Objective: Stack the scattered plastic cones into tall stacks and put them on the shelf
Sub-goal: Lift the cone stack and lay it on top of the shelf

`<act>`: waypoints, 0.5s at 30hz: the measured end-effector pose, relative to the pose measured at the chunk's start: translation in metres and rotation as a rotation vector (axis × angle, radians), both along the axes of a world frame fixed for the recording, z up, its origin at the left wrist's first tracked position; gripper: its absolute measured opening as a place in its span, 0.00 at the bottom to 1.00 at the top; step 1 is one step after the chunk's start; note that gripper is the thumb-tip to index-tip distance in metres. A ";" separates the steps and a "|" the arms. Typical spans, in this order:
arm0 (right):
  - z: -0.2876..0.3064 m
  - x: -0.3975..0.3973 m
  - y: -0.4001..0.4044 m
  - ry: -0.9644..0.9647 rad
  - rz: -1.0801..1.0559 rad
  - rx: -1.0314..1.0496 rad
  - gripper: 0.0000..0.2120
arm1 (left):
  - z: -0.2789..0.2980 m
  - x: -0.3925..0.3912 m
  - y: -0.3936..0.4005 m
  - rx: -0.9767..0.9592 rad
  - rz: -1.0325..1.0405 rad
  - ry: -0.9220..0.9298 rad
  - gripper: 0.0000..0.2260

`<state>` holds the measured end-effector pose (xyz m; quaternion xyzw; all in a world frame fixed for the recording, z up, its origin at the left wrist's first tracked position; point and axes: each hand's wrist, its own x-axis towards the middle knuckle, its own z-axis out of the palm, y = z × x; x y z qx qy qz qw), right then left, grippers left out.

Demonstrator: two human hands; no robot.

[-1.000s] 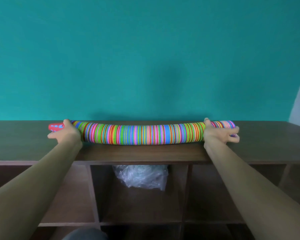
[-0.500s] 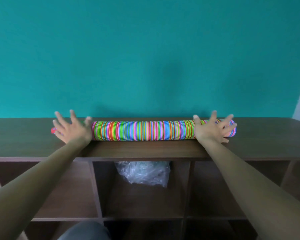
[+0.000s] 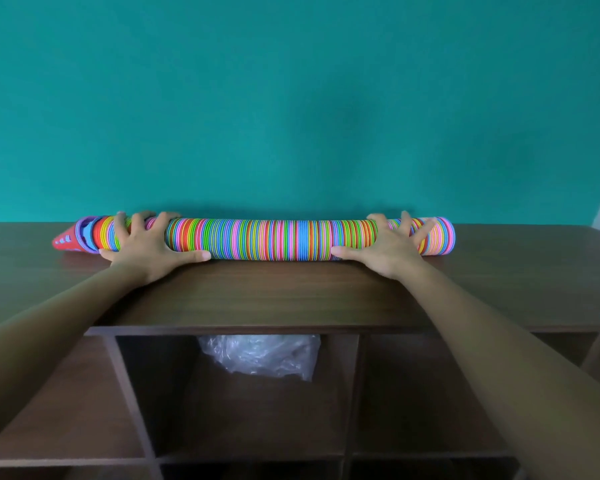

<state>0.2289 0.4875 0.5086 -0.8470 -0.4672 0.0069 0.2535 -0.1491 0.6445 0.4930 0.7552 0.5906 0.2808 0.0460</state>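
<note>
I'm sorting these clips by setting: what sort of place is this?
Probably an indoor storage or play room. A dark wooden cubby shelf stands against a plain teal wall, a long stack of colourful plastic cones lies on top, and a crumpled plastic bag sits in one cubby.

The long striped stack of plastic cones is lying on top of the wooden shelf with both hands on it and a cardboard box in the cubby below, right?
Not quite. In the head view the cubby holds a crumpled clear plastic bag, not a box. The rest holds.
</note>
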 end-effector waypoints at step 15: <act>-0.001 0.009 0.102 -0.021 0.015 -0.010 0.54 | -0.005 0.016 0.106 0.039 0.041 0.059 0.48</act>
